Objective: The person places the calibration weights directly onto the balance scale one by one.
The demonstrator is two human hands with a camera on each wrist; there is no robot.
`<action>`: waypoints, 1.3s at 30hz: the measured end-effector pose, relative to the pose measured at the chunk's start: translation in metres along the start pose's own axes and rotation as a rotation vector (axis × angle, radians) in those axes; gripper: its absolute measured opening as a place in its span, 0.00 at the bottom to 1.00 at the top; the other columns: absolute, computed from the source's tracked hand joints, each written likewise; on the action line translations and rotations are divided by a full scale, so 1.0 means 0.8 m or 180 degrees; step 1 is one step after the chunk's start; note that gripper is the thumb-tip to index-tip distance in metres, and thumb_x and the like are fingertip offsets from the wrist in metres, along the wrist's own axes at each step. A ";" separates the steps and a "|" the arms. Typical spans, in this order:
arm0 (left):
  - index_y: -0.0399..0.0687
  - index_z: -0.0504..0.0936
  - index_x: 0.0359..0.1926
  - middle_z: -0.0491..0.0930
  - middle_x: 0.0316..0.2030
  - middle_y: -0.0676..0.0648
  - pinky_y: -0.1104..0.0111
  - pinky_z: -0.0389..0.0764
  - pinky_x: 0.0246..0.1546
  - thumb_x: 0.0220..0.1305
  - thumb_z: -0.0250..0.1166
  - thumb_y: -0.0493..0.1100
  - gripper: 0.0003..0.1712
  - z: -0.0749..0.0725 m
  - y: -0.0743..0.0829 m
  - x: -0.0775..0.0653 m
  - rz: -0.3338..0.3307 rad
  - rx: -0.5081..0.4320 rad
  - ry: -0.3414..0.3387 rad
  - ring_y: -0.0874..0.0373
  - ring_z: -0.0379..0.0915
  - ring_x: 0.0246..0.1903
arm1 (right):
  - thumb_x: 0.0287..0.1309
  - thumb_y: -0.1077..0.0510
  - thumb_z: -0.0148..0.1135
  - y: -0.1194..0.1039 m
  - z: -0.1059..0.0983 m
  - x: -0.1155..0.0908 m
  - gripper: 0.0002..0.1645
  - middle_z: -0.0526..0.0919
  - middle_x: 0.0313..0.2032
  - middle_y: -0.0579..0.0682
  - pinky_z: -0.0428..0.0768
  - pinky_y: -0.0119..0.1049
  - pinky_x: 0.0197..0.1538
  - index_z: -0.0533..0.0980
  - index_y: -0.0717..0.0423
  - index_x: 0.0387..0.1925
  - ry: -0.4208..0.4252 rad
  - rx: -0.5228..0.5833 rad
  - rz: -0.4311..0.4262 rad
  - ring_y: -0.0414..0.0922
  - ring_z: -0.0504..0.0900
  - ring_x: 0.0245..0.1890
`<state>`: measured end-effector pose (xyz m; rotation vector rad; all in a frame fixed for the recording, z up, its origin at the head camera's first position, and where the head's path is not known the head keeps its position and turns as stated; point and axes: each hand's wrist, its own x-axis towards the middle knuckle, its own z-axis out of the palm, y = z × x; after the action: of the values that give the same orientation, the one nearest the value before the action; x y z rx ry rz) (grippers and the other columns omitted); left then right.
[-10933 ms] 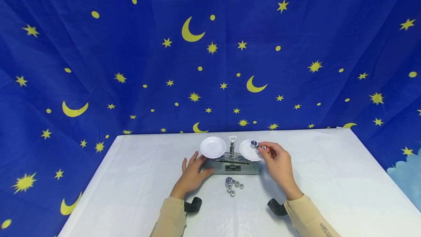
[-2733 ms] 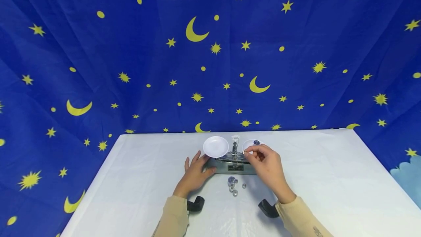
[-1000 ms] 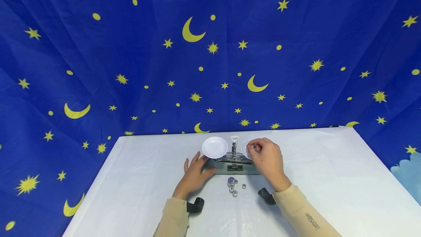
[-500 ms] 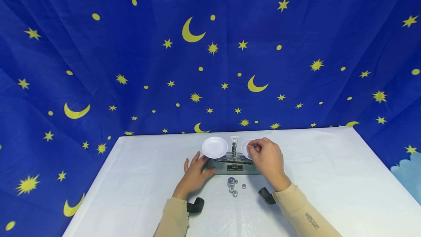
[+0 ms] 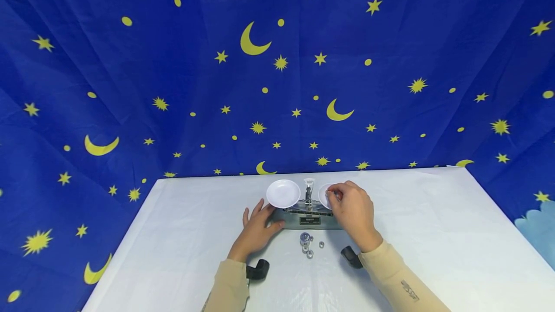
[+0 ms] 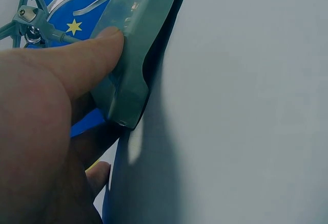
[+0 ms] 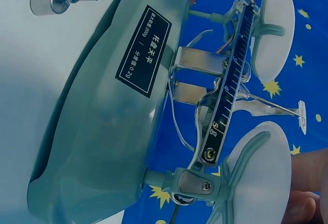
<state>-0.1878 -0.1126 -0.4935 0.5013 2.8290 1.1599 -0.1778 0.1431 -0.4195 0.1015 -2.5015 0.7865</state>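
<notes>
A deep blue curtain [image 5: 195, 76] printed with yellow moons, stars and dots fills the room behind, running from 9 o'clock through 12 to 3 if the balance scale [image 5: 291, 221] is the dial's centre; a pale blue scalloped patch [image 5: 537, 235] shows at 3 o'clock. Below spreads a white-covered table [image 5: 173, 254], faintly creased, with a soft shine towards 6 o'clock. Beige sleeves [image 5: 401, 278] reach in from 7 and 5 o'clock, a black fitting [image 5: 258, 269] at each cuff. The grey-green balance scale stands upright near the table's far edge. At its 8 o'clock the left hand [image 5: 255, 231] holds the base's end, thumb on the front face. At 3 o'clock the right hand [image 5: 356, 212] brings thumb and forefinger together over the right pan [image 5: 323, 198], partly hiding it; I cannot tell whether they pinch anything. The left pan [image 5: 283, 194] sits at 10 o'clock. Smallest, metal weights [image 5: 305, 239] cluster on the table at 6 o'clock.
</notes>
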 end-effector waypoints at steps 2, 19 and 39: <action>0.40 0.69 0.71 0.68 0.70 0.42 0.36 0.29 0.70 0.68 0.64 0.55 0.37 0.000 0.000 0.000 -0.0010 -0.0008 -0.0004 0.38 0.45 0.76 | 0.53 0.62 0.71 0.000 0.000 0.000 0.03 0.73 0.20 0.45 0.67 0.37 0.22 0.87 0.58 0.31 0.0002 -0.0022 -0.0006 0.42 0.68 0.19; 0.40 0.69 0.72 0.68 0.71 0.41 0.36 0.28 0.70 0.69 0.64 0.55 0.37 0.000 0.000 0.003 -0.0004 -0.0028 -0.0010 0.38 0.45 0.76 | 0.50 0.64 0.73 0.001 -0.005 -0.008 0.11 0.74 0.22 0.46 0.66 0.36 0.21 0.85 0.61 0.39 0.0274 0.0145 -0.0108 0.41 0.67 0.18; 0.41 0.69 0.71 0.69 0.70 0.42 0.35 0.29 0.70 0.68 0.64 0.55 0.37 0.003 -0.002 0.002 -0.0015 -0.0008 0.0005 0.37 0.45 0.76 | 0.44 0.69 0.77 -0.010 -0.016 -0.060 0.13 0.69 0.21 0.35 0.67 0.28 0.24 0.85 0.55 0.34 -0.0008 0.0722 -0.0274 0.33 0.64 0.20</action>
<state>-0.1898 -0.1116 -0.4962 0.4937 2.8280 1.1635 -0.1287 0.1395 -0.4302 0.2868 -2.3845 1.0310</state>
